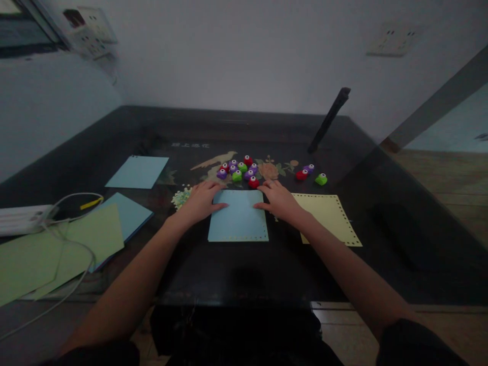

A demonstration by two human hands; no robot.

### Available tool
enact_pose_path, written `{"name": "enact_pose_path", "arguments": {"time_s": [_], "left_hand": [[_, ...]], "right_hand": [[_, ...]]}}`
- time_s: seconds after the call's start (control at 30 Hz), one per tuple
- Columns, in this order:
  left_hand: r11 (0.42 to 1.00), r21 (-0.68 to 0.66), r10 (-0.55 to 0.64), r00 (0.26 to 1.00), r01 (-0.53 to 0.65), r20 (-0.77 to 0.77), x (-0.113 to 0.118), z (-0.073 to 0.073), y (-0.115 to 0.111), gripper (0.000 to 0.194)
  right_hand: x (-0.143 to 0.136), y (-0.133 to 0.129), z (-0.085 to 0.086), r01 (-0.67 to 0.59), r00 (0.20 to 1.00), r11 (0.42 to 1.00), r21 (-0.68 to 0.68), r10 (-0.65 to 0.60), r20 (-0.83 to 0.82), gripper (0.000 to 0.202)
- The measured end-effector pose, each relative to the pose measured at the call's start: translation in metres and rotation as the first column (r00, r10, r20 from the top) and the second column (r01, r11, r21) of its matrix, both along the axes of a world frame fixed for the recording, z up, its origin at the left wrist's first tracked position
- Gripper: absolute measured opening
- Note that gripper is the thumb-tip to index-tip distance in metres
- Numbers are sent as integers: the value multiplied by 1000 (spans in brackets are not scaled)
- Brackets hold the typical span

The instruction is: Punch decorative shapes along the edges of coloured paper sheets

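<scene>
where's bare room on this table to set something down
Two patches on the black table: in front, between its near edge and the blue sheet at the left hand and right hand; and behind, between the clustered toys and wall. Crowded: the left side, where green sheets lie by a power strip.
</scene>
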State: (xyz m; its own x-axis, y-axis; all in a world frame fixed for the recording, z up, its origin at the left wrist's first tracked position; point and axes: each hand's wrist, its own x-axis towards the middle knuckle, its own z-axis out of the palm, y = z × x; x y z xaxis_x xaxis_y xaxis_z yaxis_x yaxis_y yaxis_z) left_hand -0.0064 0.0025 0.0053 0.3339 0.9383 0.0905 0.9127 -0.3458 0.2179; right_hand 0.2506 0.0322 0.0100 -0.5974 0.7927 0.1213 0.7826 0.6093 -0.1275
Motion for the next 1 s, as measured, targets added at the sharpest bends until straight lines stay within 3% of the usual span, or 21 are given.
{"name": "enact_pose_path", "arguments": {"time_s": [0.3, 0.63, 0.8, 1.0], "left_hand": [[1000, 10, -11, 1000, 11, 9, 2, 3, -4, 46], [999, 27, 16, 998, -18, 56, 9, 8, -5, 32], [1000, -9, 20, 978, -18, 210, 7, 8, -3, 14], [996, -60, 79, 920, -61, 385, 1, 17, -3, 14]], "right_hand": [[3, -4, -7, 29, 995, 999, 18, -28, -91, 50], [1, -3, -14, 39, 950, 996, -81, -62, -307, 52], [3, -1, -18, 36, 945, 995, -98, -66, -320, 58], [3, -3, -18, 42, 925, 990, -134, -89, -370, 56]]}}
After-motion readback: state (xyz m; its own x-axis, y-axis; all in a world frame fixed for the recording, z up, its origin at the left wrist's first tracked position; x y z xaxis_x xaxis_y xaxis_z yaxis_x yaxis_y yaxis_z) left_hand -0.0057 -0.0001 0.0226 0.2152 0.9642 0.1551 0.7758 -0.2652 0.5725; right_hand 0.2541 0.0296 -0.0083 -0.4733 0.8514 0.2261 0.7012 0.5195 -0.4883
